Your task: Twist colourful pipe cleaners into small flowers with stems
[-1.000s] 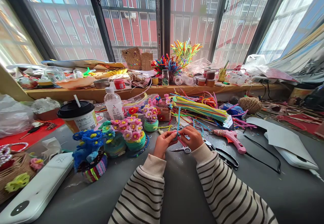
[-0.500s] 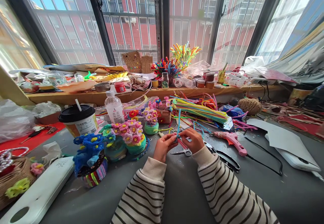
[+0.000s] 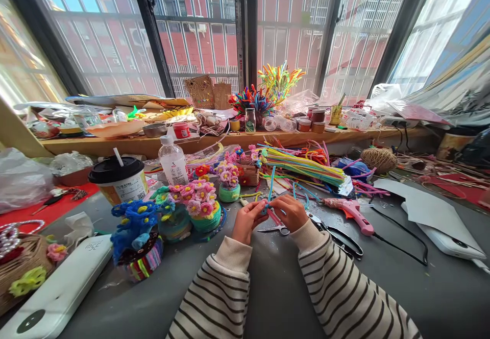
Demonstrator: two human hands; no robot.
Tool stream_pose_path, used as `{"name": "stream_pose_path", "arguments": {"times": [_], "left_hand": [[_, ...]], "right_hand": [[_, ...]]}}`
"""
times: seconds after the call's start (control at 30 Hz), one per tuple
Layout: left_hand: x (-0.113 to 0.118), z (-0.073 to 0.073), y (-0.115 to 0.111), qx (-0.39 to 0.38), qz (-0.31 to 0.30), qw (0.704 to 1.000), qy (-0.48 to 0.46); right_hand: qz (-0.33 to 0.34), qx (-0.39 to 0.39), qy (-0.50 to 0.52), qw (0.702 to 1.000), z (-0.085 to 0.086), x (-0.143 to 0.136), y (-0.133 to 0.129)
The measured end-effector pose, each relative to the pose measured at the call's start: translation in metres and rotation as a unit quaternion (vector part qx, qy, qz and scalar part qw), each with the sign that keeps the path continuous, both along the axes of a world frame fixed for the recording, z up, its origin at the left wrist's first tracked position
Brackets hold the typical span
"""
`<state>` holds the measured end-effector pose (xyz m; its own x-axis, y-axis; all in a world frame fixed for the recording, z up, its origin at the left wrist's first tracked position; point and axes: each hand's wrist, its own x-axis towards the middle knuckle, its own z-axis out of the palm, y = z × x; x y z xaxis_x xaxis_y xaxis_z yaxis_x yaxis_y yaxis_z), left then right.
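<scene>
A light blue pipe cleaner [image 3: 271, 182] stands up from between my hands, its lower part bent into a small coil at my fingertips. My left hand [image 3: 247, 220] pinches that coil. From the other side, my right hand [image 3: 291, 212] grips the same pipe cleaner, fingertips close to the left ones. The fingers hide part of the bend. Just beneath my hands lie small scissors [image 3: 282, 230] with pink on them. Black-handled pliers [image 3: 340, 237] rest by my right wrist, and a pink glue gun [image 3: 354, 214] is further right.
Pots of fuzzy flowers [image 3: 199, 201] stand left of my hands, near a lidded cup [image 3: 120, 180] and a plastic bottle [image 3: 173, 161]. Behind lies a bundle of coloured pipe cleaners [image 3: 306, 165]. The glue gun's cord [image 3: 406, 257] loops right. A white device [image 3: 57, 290] lies front left.
My hands stay nearly in place, with the right fingers shifting slightly at the bend. The upright end of the pipe cleaner leans a little further right.
</scene>
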<state>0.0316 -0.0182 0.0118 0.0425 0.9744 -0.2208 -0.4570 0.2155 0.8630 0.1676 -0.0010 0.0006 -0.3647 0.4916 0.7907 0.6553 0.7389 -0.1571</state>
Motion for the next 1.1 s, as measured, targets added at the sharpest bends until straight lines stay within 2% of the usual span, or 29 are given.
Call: {"name": "stream_pose_path", "arguments": {"times": [0.2, 0.3, 0.43, 0.5, 0.63, 0.73, 0.83, 0.9, 1.0, 1.1], "left_hand": [[0.001, 0.002, -0.003, 0.017, 0.020, 1.000, 0.010], [0.000, 0.001, -0.002, 0.021, 0.015, 1.000, 0.001], [-0.001, 0.000, 0.000, 0.019, 0.001, 1.000, 0.000], [0.000, 0.000, 0.000, 0.019, -0.008, 1.000, 0.007], [0.000, 0.000, -0.002, 0.023, -0.001, 1.000, 0.015], [-0.001, -0.001, -0.001, 0.026, 0.009, 1.000, 0.010], [-0.002, -0.003, 0.001, 0.018, -0.004, 1.000, -0.003], [-0.003, -0.004, 0.002, 0.016, -0.014, 1.000, -0.009], [-0.003, -0.005, 0.002, 0.015, -0.023, 1.000, -0.007], [-0.003, -0.005, 0.002, 0.017, -0.024, 1.000, -0.002]], "right_hand": [[0.025, -0.012, 0.024, 0.999, 0.005, -0.002, -0.004], [0.040, -0.094, 0.103, 0.989, 0.005, -0.001, -0.005], [0.058, -0.242, 0.225, 0.942, 0.001, -0.001, -0.002], [0.060, -0.271, 0.247, 0.928, -0.001, -0.002, 0.000], [0.053, -0.281, 0.250, 0.925, -0.002, -0.004, 0.001], [0.027, -0.245, 0.219, 0.944, 0.002, 0.000, 0.001], [0.009, -0.132, 0.147, 0.980, 0.005, 0.007, 0.001], [0.017, -0.060, 0.092, 0.994, 0.005, 0.009, 0.001], [0.027, 0.001, 0.030, 0.999, 0.003, 0.009, 0.001], [0.016, 0.020, -0.006, 1.000, 0.002, 0.008, -0.001]]}}
